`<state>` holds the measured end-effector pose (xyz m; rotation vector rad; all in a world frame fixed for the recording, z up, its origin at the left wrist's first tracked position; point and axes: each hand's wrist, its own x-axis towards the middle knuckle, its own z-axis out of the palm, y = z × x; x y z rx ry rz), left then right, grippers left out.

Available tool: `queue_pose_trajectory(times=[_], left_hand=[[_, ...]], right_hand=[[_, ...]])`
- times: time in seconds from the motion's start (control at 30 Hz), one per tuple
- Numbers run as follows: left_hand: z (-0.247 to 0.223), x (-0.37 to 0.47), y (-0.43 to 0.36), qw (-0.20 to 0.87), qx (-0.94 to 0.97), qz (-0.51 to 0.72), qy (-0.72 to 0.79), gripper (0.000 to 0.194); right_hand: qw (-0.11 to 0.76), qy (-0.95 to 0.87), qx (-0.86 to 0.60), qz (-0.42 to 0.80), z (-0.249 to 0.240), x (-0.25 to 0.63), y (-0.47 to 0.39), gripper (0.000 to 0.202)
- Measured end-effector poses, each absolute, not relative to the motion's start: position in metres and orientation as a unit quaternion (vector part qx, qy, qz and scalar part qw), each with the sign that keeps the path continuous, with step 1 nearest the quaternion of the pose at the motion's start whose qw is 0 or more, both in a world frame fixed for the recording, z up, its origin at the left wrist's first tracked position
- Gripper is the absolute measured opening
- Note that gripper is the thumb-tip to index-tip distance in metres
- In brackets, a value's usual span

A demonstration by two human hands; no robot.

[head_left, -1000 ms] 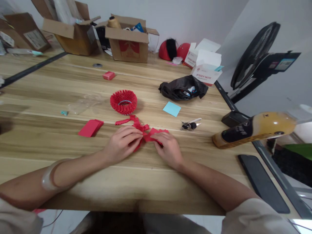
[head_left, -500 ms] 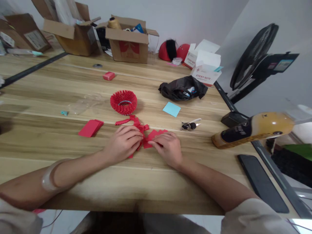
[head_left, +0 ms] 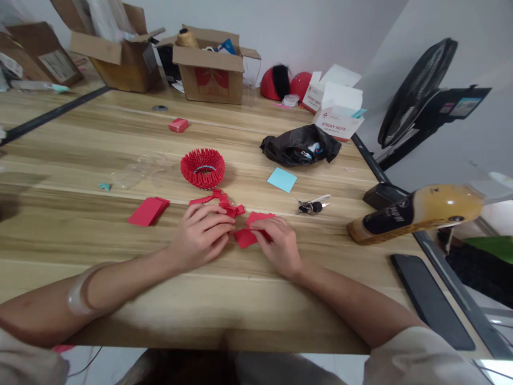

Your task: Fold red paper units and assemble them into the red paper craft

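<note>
My right hand [head_left: 278, 246] pinches a red paper slip [head_left: 245, 238] between thumb and fingertips, just above the table. Behind it lie more red paper slips [head_left: 260, 216], partly covered by the fingers. My left hand [head_left: 202, 232] rests over a pile of small folded red paper pieces [head_left: 224, 200], its fingers slightly apart; what lies under the palm is hidden. Beyond the pile stands a round red bowl made of folded paper pieces [head_left: 203, 168]. A stack of red paper slips [head_left: 148, 211] lies left of my left hand.
A light-blue paper sheet [head_left: 282, 179], keys [head_left: 312, 206] and a black plastic bag [head_left: 300, 145] lie ahead to the right. Nearer the right edge are a yellow bottle [head_left: 417, 214] and a phone [head_left: 430, 299]. Cardboard boxes [head_left: 212, 75] and sticky-note boxes [head_left: 339, 120] stand at the back.
The fingers of my left hand have spread a little, and the red piece that showed below them is out of sight. The red slip at my right fingertips has turned and shifted slightly right.
</note>
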<state>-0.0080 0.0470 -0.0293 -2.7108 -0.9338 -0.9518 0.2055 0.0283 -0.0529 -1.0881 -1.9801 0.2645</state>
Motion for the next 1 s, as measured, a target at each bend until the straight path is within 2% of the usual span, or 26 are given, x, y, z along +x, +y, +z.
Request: queue_pose_trajectory(times=[0.27,0.43,0.7,0.83,1.0], left_hand=[[-0.028,-0.006,0.046,0.033,-0.899,-0.355,-0.253,0.020],[-0.030,-0.006,0.046,0.020,-0.903,-0.359,-0.235,0.023],[-0.031,-0.004,0.045,-0.014,-0.899,-0.364,-0.244,0.025],[-0.027,-0.002,0.041,-0.050,-0.907,-0.365,-0.205,0.030],[-0.026,-0.001,0.039,-0.084,-0.925,-0.345,-0.138,0.016]], right_hand=[[0.421,-0.779,-0.432,0.172,-0.050,0.205,0.029,0.020],[0.426,-0.771,-0.441,0.169,-0.050,0.204,0.031,0.023],[0.572,-0.715,-0.378,0.137,-0.040,0.203,0.025,0.019],[0.578,-0.747,-0.276,0.178,-0.038,0.199,0.016,0.017],[0.559,-0.768,-0.240,0.199,-0.037,0.195,0.012,0.015]])
